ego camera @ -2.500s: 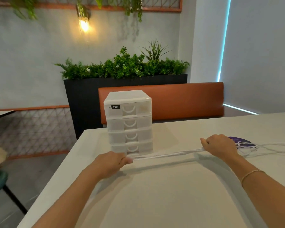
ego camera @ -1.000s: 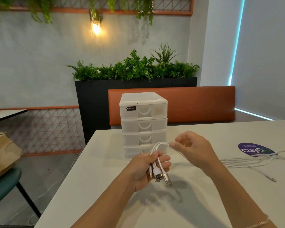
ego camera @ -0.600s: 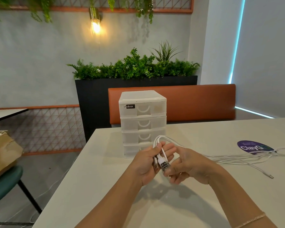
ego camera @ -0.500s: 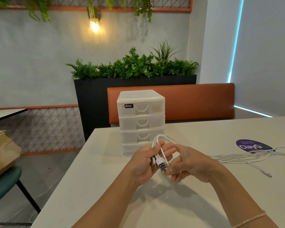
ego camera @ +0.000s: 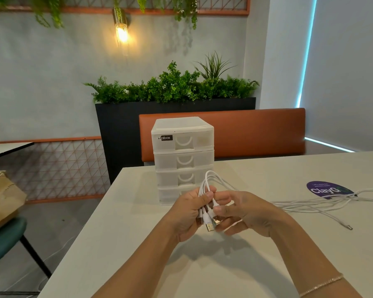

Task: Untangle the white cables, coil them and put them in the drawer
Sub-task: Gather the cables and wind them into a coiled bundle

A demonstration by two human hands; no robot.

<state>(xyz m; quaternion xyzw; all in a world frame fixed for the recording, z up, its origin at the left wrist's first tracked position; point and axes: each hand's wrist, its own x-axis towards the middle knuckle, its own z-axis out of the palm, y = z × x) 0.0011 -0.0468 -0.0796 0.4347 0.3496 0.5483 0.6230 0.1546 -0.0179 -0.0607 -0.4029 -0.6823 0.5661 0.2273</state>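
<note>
Nearest, both hands are raised just above the pale beige table, meeting at the bundle. The left hand curls round a doubled bunch of thin white cables, thumb pressed across the strands. Their loop arches up above the fist and the metal USB plugs hang out below. The right hand has its fingers bent in toward those plugs; the fingertips look to be touching or pinching one strand just above a plug, but I cannot tell exactly which.

Judgement: the step is gathering the ends and starting a coil. To do it well:
- keep the left thumb firm so the loop doesn't spring open
- line up the plugs evenly
- feed the slack in with the right hand, loop by loop, all the same size
- watch for crossings in the loose run.

Further right, the rest of the cables trail across the table in a loose tangle, partly over a round purple sticker, with one free plug end lying apart.

Behind the hands stands the white translucent plastic four-drawer unit. All its drawers are closed, so one needs opening before stowing.
</note>
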